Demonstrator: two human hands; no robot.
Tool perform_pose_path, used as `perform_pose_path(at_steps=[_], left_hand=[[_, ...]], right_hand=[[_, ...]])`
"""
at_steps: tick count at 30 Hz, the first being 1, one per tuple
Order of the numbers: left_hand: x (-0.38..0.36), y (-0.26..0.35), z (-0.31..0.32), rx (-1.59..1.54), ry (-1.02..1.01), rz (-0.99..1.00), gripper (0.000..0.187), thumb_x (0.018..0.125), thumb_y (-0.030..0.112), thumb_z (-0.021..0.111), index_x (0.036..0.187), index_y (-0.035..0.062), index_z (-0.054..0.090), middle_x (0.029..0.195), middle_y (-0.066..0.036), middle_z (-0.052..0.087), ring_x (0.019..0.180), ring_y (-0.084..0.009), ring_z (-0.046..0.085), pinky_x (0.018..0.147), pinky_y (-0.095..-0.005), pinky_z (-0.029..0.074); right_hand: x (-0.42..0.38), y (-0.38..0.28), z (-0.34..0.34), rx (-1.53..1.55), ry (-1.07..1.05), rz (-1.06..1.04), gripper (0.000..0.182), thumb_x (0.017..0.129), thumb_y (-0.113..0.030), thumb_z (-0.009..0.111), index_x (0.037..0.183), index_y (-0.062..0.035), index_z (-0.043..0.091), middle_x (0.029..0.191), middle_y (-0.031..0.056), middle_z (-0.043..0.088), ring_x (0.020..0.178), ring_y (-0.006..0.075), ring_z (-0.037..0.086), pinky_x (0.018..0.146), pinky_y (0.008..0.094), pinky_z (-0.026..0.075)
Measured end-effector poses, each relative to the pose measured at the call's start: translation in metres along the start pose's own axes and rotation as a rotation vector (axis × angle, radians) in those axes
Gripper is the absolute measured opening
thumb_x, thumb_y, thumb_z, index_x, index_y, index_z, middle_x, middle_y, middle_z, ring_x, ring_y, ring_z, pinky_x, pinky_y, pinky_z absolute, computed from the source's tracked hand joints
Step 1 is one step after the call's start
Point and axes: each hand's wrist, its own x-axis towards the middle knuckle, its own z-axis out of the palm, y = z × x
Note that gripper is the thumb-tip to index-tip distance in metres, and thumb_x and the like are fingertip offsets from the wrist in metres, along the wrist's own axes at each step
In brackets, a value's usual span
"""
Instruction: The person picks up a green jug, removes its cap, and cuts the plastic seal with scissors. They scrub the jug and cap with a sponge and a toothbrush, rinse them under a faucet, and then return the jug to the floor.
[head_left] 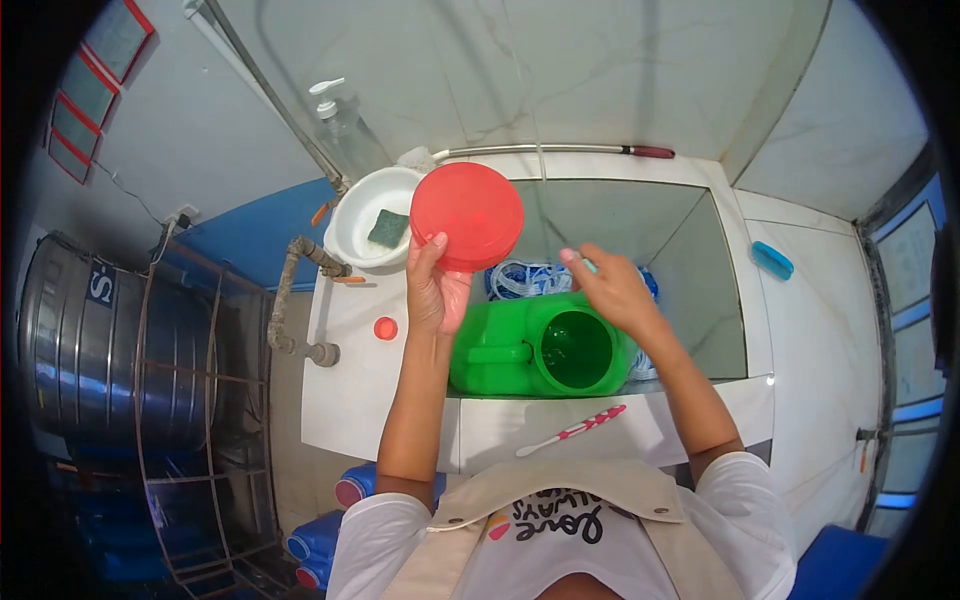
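A round red lid is held up in my left hand, thumb on its face and the other fingers mostly behind it. My right hand is closed around a thin pale green handle, with only a short part showing; its far end is hard to make out. Below both hands a green plastic jug lies in the sink basin, its wide round mouth uncovered and facing up toward me. Blue and white netting or rope shows behind and beside the jug.
A white bowl with a dark green sponge sits at the left, near a pump bottle and pipe taps. A small red cap, a pink-and-white brush and a blue brush lie around the basin.
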Motion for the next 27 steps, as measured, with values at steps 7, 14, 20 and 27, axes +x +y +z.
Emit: perform_pose_path(at_steps=[7,14,20,27], left_hand=[[-0.008,0.0,0.008,-0.026,-0.1,0.011,0.067,0.071,-0.003,0.055,0.133,0.0053,0.031,0.13,-0.013,0.042,0.121,-0.0263,0.043,0.102,-0.0428,0.039],[-0.013,0.011,0.007,-0.021,-0.079,-0.036,0.073,0.068,-0.002,0.054,0.136,0.0066,0.028,0.131,-0.014,0.04,0.123,-0.0278,0.042,0.102,-0.0456,0.039],[-0.014,0.022,0.009,0.019,-0.086,-0.038,0.069,0.068,0.0,0.056,0.132,0.0049,0.034,0.131,-0.013,0.043,0.123,-0.0283,0.042,0.104,-0.0481,0.035],[-0.02,0.025,0.009,0.075,-0.112,-0.108,0.07,0.067,0.0,0.055,0.133,0.0043,0.032,0.132,-0.014,0.042,0.123,-0.0293,0.042,0.104,-0.0484,0.035]], right_hand=[[-0.01,-0.014,0.027,-0.24,0.14,-0.042,0.054,0.088,-0.048,0.047,0.065,-0.0004,0.058,0.051,0.0198,0.052,0.053,0.0393,0.053,0.052,0.0455,0.041],[-0.016,-0.018,0.023,-0.29,0.199,-0.195,0.054,0.09,-0.046,0.045,0.06,-0.0021,0.056,0.049,0.0202,0.05,0.049,0.0399,0.051,0.048,0.0456,0.04],[-0.015,-0.016,0.02,-0.283,0.211,-0.222,0.054,0.09,-0.046,0.044,0.059,-0.0027,0.056,0.049,0.0201,0.05,0.049,0.0393,0.052,0.047,0.0463,0.04],[-0.016,-0.019,0.018,-0.395,0.151,-0.296,0.059,0.089,-0.05,0.043,0.058,-0.0017,0.057,0.048,0.0194,0.051,0.049,0.0396,0.053,0.046,0.0448,0.042]])
